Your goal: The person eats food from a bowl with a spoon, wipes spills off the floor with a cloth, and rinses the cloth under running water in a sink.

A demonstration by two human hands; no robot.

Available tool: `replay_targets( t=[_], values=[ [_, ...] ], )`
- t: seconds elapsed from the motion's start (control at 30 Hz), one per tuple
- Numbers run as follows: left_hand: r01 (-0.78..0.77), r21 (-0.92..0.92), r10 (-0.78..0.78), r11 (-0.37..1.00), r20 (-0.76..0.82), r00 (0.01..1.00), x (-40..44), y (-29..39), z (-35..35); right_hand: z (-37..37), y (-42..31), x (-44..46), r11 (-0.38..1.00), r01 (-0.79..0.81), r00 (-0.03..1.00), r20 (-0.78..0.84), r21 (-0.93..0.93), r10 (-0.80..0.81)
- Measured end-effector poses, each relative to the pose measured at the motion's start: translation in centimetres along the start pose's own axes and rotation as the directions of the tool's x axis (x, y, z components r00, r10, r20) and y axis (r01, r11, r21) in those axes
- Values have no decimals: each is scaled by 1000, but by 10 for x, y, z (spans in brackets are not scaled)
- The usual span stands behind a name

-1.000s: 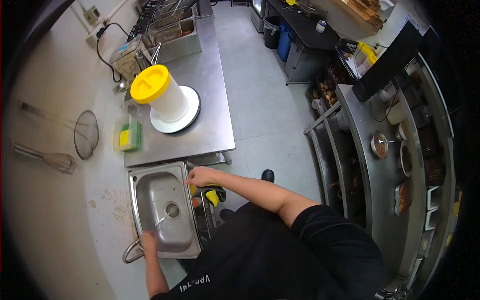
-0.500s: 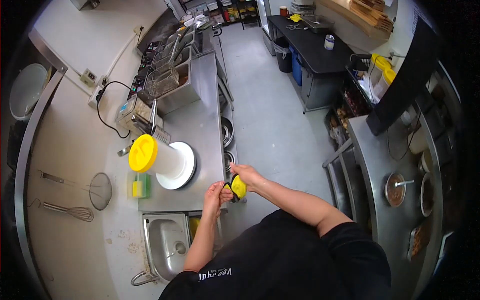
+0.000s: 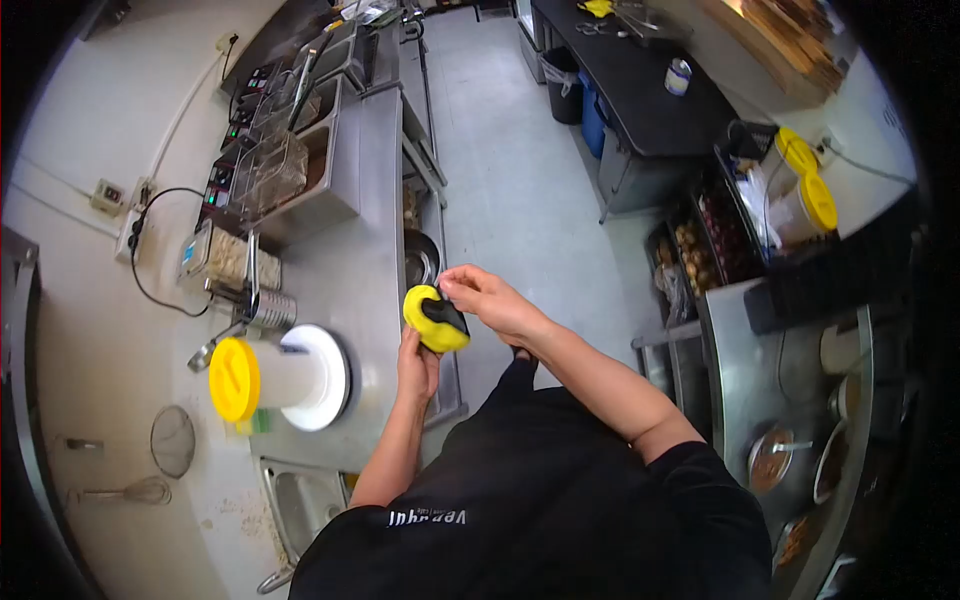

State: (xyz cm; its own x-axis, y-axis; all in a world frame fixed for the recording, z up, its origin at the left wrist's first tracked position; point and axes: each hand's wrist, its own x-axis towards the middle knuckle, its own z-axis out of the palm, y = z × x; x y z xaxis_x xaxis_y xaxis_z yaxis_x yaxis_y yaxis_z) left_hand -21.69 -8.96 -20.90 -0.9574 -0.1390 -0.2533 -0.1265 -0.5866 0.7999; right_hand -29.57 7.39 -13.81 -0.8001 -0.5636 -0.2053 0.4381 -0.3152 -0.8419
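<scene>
In the head view, a bright yellow item with a black part is between my hands, above the floor beside the steel counter. It is rounded and looks soft; its exact kind I cannot make out. My left hand grips it from below, with its fingers partly hidden behind it. My right hand is closed in a pinch at its upper right edge, by the black part. Whether those fingertips hold a bit of it is hard to see.
The steel counter on my left carries fryers with baskets, a white plate stack and a yellow-lidded container. Nearer is a sink. To the right stand a black table, produce crates and a steel shelf.
The yellow-and-black item has moved up and left in view and shows a larger, fuller yellow face. Both hands have risen with it. The camera view has shifted, and a foot now shows below.
</scene>
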Motion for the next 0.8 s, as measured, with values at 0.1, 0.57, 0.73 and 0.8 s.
replay_targets(
  t=[0.1, 0.57, 0.73, 0.8],
  values=[
    [207, -298, -145, 932, 217, 965, 89, 3, 18, -38, -55, 49, 984, 119, 982, 162, -134, -96],
    [516, 205, -553, 832, 379, 742, 458, -19, 249, -312, -209, 253, 972, -233, 963, 133, -40, 236],
    [-107, 635, -311, 765, 510, 802, 620, 5, 325, -428, -284, 342, 956, -128, 966, -253, -263, 60],
    [-126, 674, -307, 728, 484, 819, 683, 23, 354, -466, -319, 392, 908, -41, 930, -349, -417, -118]
  ],
)
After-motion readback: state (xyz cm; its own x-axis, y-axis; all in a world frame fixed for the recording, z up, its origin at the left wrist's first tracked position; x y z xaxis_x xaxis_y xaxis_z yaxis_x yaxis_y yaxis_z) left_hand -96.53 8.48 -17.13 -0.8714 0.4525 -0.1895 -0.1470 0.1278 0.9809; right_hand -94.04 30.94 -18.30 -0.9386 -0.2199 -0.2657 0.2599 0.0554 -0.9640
